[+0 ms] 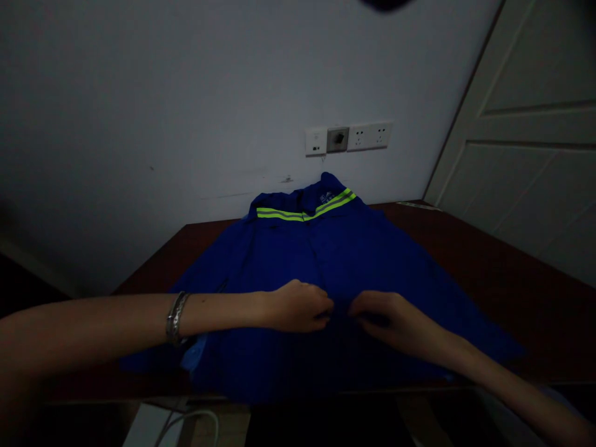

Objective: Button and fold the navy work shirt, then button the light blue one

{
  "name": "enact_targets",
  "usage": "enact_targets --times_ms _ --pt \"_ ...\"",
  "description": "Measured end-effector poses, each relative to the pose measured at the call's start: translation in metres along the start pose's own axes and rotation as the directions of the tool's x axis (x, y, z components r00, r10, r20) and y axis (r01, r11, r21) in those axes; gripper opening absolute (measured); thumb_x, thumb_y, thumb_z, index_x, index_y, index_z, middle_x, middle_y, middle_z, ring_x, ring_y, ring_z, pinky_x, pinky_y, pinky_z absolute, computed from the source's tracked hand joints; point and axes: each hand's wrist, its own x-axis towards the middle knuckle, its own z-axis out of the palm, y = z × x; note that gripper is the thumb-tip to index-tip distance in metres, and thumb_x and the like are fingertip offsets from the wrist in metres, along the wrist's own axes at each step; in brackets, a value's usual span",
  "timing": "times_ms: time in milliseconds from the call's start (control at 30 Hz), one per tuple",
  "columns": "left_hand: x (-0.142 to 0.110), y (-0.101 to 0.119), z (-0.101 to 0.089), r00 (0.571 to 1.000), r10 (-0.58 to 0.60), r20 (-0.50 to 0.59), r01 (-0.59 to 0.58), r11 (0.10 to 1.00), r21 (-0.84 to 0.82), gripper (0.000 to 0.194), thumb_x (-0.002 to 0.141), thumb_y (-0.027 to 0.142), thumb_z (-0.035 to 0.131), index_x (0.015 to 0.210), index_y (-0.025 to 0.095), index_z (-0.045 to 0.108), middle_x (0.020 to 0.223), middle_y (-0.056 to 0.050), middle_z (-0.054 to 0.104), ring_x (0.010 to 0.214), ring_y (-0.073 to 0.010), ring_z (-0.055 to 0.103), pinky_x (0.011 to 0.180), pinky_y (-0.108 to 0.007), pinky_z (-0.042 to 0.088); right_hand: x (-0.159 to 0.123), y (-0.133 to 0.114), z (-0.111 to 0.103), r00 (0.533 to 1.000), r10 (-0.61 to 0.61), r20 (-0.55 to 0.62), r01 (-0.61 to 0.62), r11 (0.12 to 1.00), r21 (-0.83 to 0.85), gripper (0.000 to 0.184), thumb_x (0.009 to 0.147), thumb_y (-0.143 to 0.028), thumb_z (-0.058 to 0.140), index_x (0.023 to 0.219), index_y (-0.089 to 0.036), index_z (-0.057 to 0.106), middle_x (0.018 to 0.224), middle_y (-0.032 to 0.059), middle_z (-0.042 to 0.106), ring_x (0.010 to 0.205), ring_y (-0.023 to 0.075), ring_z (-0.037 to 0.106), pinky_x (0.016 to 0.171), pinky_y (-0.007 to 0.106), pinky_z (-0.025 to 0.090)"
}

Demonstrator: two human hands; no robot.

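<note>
A blue work jacket (382,248) lies spread out, front side up, with yellow-green reflective stripes across its chest and its collar against the wall. Over the front opening, my left hand (300,306) is closed, its curled fingers pinching the fabric near the middle. Just to the right, my right hand (391,315) bends down with thumb and fingertips drawn together on the jacket front. A small gap separates the two hands. Dim light hides the exact bit of cloth under the fingertips. The jacket's lower hem reaches the near edge of the table.
The dark reddish-brown table (470,248) stands against a pale wall with a row of sockets (367,136). A white panelled door (526,167) is at the right. Below the table's front edge are a white box (151,427) and a white cable (215,421).
</note>
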Motion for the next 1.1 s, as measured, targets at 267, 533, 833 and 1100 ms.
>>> enact_targets --times_ms 267,533,833,1100 --pt "0.019 -0.031 -0.016 0.99 -0.102 -0.096 0.099 0.995 -0.032 0.024 0.08 0.033 0.047 0.072 0.018 0.064 0.066 -0.002 0.064 0.058 -0.0133 0.057 0.052 -0.022 0.036 -0.035 -0.03 0.015 0.97 0.007 0.241 0.009 0.998 -0.067 0.048 0.067 -0.033 0.069 0.113 -0.026 0.059 0.118 0.0044 0.056 0.104 0.0215 0.054 0.088 0.03 0.043" --pt "0.077 -0.094 -0.075 0.947 -0.32 0.036 0.28 0.761 -0.585 0.029 0.075 0.036 0.054 0.068 0.01 0.065 0.06 -0.005 0.063 0.046 -0.0086 0.051 0.044 -0.02 0.034 -0.028 -0.018 0.016 0.973 0.054 0.224 -0.076 0.993 0.091 0.035 0.071 -0.025 0.062 0.106 -0.024 0.064 0.109 0.0033 0.062 0.098 0.018 0.057 0.086 0.027 0.043" --pt "0.059 -0.047 -0.048 0.676 -0.673 -0.301 0.029 0.432 -0.901 0.026 0.081 0.029 0.044 0.076 0.011 0.062 0.059 -0.001 0.058 0.041 -0.0043 0.046 0.038 -0.015 0.03 -0.012 -0.011 0.035 0.989 0.138 -0.059 -0.121 0.965 0.234 0.022 0.079 -0.028 0.052 0.083 -0.022 0.072 0.078 -0.0009 0.07 0.068 0.0165 0.062 0.063 0.024 0.045" --pt "0.004 0.054 0.029 0.71 -0.578 -0.402 0.135 0.672 -0.728 0.021 0.075 0.028 0.054 0.074 0.014 0.069 0.068 -0.002 0.066 0.065 -0.0128 0.058 0.059 -0.021 0.041 -0.018 -0.011 0.045 0.958 0.215 -0.188 -0.144 0.933 0.33 0.025 0.076 -0.038 0.056 0.082 -0.02 0.072 0.08 0.0029 0.071 0.071 0.0193 0.062 0.066 0.026 0.045"
